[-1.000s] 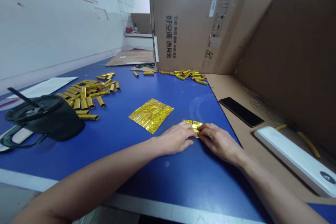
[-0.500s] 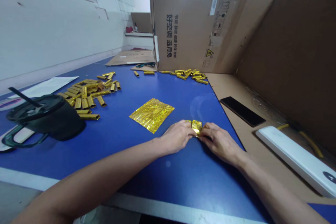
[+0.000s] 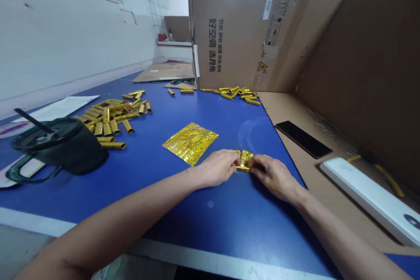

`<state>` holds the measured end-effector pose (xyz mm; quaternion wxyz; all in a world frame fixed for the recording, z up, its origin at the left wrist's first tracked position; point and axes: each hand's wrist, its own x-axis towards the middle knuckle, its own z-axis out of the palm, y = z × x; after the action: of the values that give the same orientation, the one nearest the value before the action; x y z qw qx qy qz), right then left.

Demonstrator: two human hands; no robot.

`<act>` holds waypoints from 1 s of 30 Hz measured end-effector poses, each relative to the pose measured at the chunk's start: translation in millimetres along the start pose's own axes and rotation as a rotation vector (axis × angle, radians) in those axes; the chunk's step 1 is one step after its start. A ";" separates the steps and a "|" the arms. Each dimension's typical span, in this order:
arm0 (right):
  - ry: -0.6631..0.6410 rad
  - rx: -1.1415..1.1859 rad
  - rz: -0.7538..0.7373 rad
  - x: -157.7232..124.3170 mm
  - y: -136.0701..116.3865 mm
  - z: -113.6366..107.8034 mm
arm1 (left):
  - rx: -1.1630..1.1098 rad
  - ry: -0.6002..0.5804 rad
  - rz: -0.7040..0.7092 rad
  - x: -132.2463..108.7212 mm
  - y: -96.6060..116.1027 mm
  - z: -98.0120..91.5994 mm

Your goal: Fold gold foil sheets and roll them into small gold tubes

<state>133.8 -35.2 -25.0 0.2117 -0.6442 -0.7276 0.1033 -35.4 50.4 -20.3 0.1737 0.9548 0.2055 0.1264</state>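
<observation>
Pinching a folded gold foil piece (image 3: 244, 160) from both sides, the left hand (image 3: 216, 168) and the right hand (image 3: 274, 178) rested on a blue table (image 3: 210, 236). Grip: both hands closed on the foil at the fingertips, the right fingers partly over it, the palms low. Location of item: table surface, near the edge closest to the wearer.

Step, as judged: creasing a fold, the piece already reduced to a small, narrow, layered strip. Next move, as judged: the crease called for firm pressing along its length, with the loose outer layer kept flat.

Catalogued relative to the folded gold foil piece:
- Flat gold foil sheet (image 3: 190, 142): just beyond the left hand.
- Pile of gold foil tubes (image 3: 106, 122): well to the left.
- Black lidded tumbler (image 3: 59, 148), with straw and handle: farther left, beside that pile.
- Row of gold foil tubes (image 3: 232, 93): well ahead, against a cardboard box (image 3: 236, 30).
- Black smartphone (image 3: 303, 139): to the right, on a cardboard sheet (image 3: 282, 113).
- White plastic bar (image 3: 367, 197): farther right, on the same cardboard sheet.
</observation>
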 end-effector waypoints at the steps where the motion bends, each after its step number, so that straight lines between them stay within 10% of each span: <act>1: -0.005 0.005 0.001 0.3 0.1 0.0 | 0.006 -0.009 -0.010 0.4 -1.3 -0.6; 30: -0.008 -0.185 0.084 1.2 -6.4 3.0 | 0.185 -0.017 -0.115 0.3 -5.7 2.4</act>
<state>126.6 -34.6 -24.7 0.1437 -0.6904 -0.7075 0.0470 -36.4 54.7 -24.6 0.0937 0.9544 0.2692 0.0887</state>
